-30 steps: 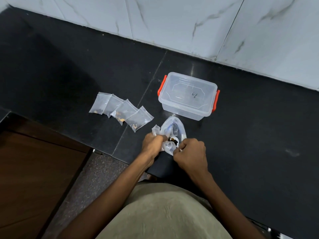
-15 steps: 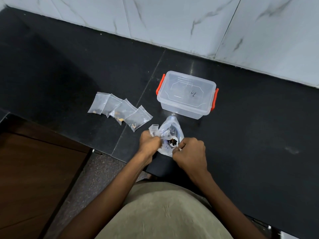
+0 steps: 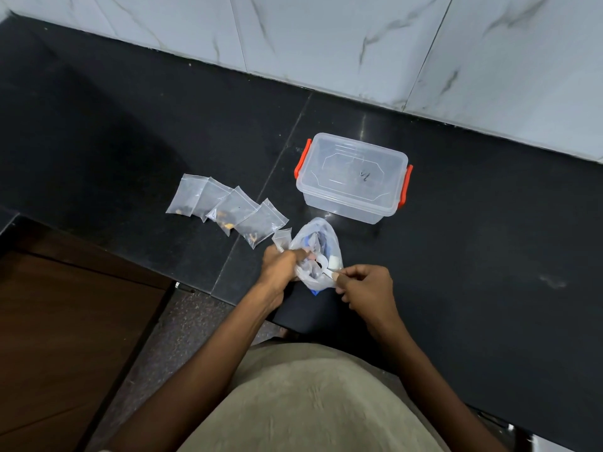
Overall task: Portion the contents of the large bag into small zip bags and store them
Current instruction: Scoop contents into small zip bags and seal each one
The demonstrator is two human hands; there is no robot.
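The left hand (image 3: pixel 280 264) grips the mouth of the large bag (image 3: pixel 318 256) from its left side, fingers curled into the gathered plastic, and it seems also to hold a small empty zip bag (image 3: pixel 282 239) that sticks up just beyond its knuckles; holding both together would keep the mouth open and the next pouch ready beside it. The right hand (image 3: pixel 367 287) is closed in a pinch on a small white spoon (image 3: pixel 324 271), whose bowl reaches into the opening, so I judge that a portion is being scooped. The large bag rests on the dark bench (image 3: pixel 489 256) between the two hands, low and crumpled, of thin clear plastic with a bluish tint. Dark bits show at its mouth, a white piece lies just inside on the right, and something blue peeks from under its near edge. What the contents are I cannot tell. Four filled small bags (image 3: pixel 228 210) lie in an overlapping row beyond and left of the left hand, likely set aside as done. They are flat and clear, each with a few brown or orange pieces in a lower corner. A lidded clear box (image 3: pixel 354 181) with orange clips stands just beyond the hands, close for storing.
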